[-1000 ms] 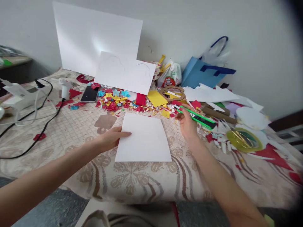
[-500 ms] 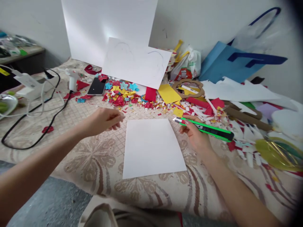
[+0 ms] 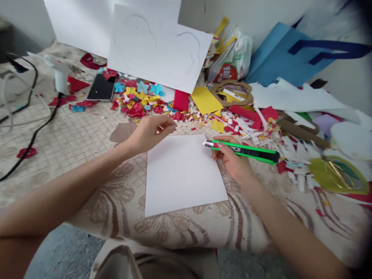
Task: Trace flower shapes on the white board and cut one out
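Note:
A blank sheet of white paper [image 3: 183, 178] lies flat on the patterned tablecloth in front of me. My left hand [image 3: 154, 131] hovers over its far left corner, fingers loosely curved with a gap between thumb and forefinger, holding nothing. In my right hand [image 3: 232, 159] is a green and black utility knife [image 3: 247, 151], gripped with its blade pointing left. The blade tip is over the sheet's far right corner; whether it touches the paper I cannot tell.
Behind the sheet lie colourful paper scraps [image 3: 139, 100], a phone [image 3: 101, 87] and a yellow card [image 3: 206, 100]. A glue gun [image 3: 59, 75] with its black cord is on the left. White boards lean at the back, beside a blue bag [image 3: 276, 58]. Yellow tape [image 3: 316, 170] sits right.
My left hand has moved right, from beside the sheet to above its far left corner. My right hand has brought the utility knife slightly left, over the paper. The view has shifted too.

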A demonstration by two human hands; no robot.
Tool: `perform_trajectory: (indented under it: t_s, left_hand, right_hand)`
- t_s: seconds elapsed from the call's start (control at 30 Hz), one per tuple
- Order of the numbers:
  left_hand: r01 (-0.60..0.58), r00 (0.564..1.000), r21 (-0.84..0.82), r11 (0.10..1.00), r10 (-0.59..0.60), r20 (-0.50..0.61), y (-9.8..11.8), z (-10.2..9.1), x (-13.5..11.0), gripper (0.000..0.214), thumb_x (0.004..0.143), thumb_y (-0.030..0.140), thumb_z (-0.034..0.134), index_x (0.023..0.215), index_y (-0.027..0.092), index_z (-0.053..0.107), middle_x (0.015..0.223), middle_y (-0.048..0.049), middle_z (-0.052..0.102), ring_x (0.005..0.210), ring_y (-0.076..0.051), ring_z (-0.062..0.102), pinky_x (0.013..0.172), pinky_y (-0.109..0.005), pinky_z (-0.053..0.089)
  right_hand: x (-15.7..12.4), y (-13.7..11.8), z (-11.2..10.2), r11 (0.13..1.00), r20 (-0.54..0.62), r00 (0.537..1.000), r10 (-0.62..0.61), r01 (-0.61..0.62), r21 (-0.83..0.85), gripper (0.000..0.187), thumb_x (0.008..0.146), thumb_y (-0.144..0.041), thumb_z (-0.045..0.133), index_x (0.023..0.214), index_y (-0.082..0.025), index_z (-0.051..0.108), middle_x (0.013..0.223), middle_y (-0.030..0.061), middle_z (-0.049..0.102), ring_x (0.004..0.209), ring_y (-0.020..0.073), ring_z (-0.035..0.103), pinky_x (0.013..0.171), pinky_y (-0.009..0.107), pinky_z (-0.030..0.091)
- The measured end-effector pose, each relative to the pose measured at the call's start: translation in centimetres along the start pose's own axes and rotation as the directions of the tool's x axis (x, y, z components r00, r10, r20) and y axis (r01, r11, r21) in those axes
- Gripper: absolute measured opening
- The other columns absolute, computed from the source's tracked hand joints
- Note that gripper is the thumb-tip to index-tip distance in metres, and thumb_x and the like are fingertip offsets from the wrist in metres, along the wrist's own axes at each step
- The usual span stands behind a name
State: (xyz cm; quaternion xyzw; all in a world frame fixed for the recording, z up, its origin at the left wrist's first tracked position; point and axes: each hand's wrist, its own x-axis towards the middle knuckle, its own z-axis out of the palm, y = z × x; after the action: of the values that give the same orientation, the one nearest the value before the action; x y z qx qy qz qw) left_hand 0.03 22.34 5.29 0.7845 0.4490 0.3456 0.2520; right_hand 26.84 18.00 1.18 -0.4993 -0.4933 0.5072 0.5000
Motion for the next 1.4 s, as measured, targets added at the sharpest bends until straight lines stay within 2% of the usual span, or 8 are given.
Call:
perform_trajectory:
  t_s: [0.1, 0.17, 0.3, 0.43, 0.5, 0.83, 1.1, 1.4]
  left_hand:
    - [-0.107, 0.993, 0.011, 0.994, 0.106, 0.054, 0.4, 0.0, -0.8, 0.021, 0.09, 0.03, 0.053, 0.092, 0.016, 0.068, 0.089, -0.0054, 0.072, 0.079, -0.015, 0.066, 0.072, -0.023, 0.051]
    - [-0.248, 0.955, -0.018, 0.969, 0.248, 0.164, 0.8, 0.2, -1.3, 0.021, 0.092, 0.027, 0.051, 0.095, 0.016, 0.068, 0.093, -0.0068, 0.073, 0.084, -0.016, 0.067, 0.077, -0.025, 0.052]
    - [-0.46, 0.805, -0.063, 0.886, 0.446, 0.392, 1.4, 1.2, -2.2, 0.029, 0.094, 0.027, 0.051, 0.119, 0.017, 0.063, 0.125, -0.0109, 0.065, 0.117, -0.021, 0.06, 0.103, -0.034, 0.043]
    - [-0.495, 0.666, -0.078, 0.865, 0.436, 0.605, 1.4, 2.3, -3.1, 0.054, 0.095, 0.031, 0.052, 0.146, 0.027, 0.036, 0.154, -0.0045, 0.033, 0.144, -0.021, 0.029, 0.121, -0.047, 0.008]
    - [-0.479, 0.635, -0.094, 0.873, 0.419, 0.649, 1.3, 2.7, -3.4, 0.054, 0.096, 0.029, 0.049, 0.148, 0.029, 0.032, 0.154, -0.0022, 0.031, 0.145, -0.02, 0.026, 0.121, -0.047, 0.002]
    - [-0.544, 0.63, -0.024, 0.839, 0.426, 0.649, 1.1, 3.2, -4.1, 0.053, 0.098, 0.031, 0.046, 0.148, 0.02, 0.034, 0.154, -0.0066, 0.034, 0.144, -0.019, 0.028, 0.121, -0.043, 0.001]
    - [-0.563, 0.64, 0.034, 0.826, 0.41, 0.65, 1.6, 3.3, -4.6, 0.053, 0.099, 0.032, 0.045, 0.148, 0.019, 0.032, 0.155, -0.0062, 0.032, 0.145, -0.019, 0.027, 0.121, -0.041, -0.002]
    - [-0.571, 0.667, 0.079, 0.817, 0.406, 0.625, 2.0, 3.4, -5.4, 0.044, 0.099, 0.032, 0.048, 0.142, 0.022, 0.043, 0.152, -0.0074, 0.038, 0.143, -0.023, 0.031, 0.119, -0.049, -0.007]
  right_hand:
    - [0.2, -0.2, -0.2, 0.999, -0.013, 0.999, -0.037, 0.037, -0.002, 0.018, 0.082, -0.032, 0.065, 0.098, -0.024, 0.061, 0.073, -0.0035, 0.066, 0.06, 0.0122, 0.063, 0.058, 0.027, 0.052]
    - [0.3, -0.5, -0.5, 0.998, -0.036, 0.997, -0.065, 0.064, -0.018, 0.017, 0.081, -0.033, 0.066, 0.096, -0.025, 0.062, 0.074, -0.0034, 0.065, 0.062, 0.0122, 0.063, 0.06, 0.027, 0.053]
    - [0.5, -0.9, -1.0, 0.997, -0.085, 0.993, -0.079, 0.077, -0.027, 0.018, 0.079, -0.033, 0.067, 0.094, -0.025, 0.063, 0.076, -0.0031, 0.066, 0.063, 0.0122, 0.064, 0.061, 0.027, 0.053]
    - [0.5, -1.0, -1.2, 0.998, -0.086, 0.995, -0.057, 0.056, -0.013, 0.016, 0.079, -0.031, 0.067, 0.093, -0.024, 0.064, 0.076, -0.0024, 0.067, 0.061, 0.0113, 0.064, 0.059, 0.026, 0.052]
    - [0.5, -0.9, -1.2, 0.999, -0.067, 0.996, -0.052, 0.051, -0.015, 0.016, 0.08, -0.03, 0.067, 0.094, -0.024, 0.064, 0.076, -0.0024, 0.067, 0.062, 0.0115, 0.064, 0.059, 0.026, 0.052]
    - [-0.1, -1.6, -1.1, 0.996, -0.012, 0.999, -0.052, 0.051, -0.071, 0.019, 0.084, -0.033, 0.064, 0.101, -0.024, 0.061, 0.085, -0.0012, 0.066, 0.07, 0.0124, 0.066, 0.068, 0.028, 0.055]
    - [-5.3, -3.0, -1.8, 0.856, 0.025, 0.992, -0.124, 0.12, -0.503, 0.024, 0.091, -0.033, 0.057, 0.114, -0.027, 0.06, 0.09, 0.0005, 0.069, 0.082, 0.0147, 0.068, 0.077, 0.029, 0.056]
    - [-8.3, -2.0, -1.2, 0.831, 0.015, 0.998, -0.068, 0.065, -0.553, 0.02, 0.091, -0.035, 0.057, 0.109, -0.027, 0.062, 0.088, 0.0004, 0.072, 0.078, 0.0123, 0.068, 0.072, 0.023, 0.055]
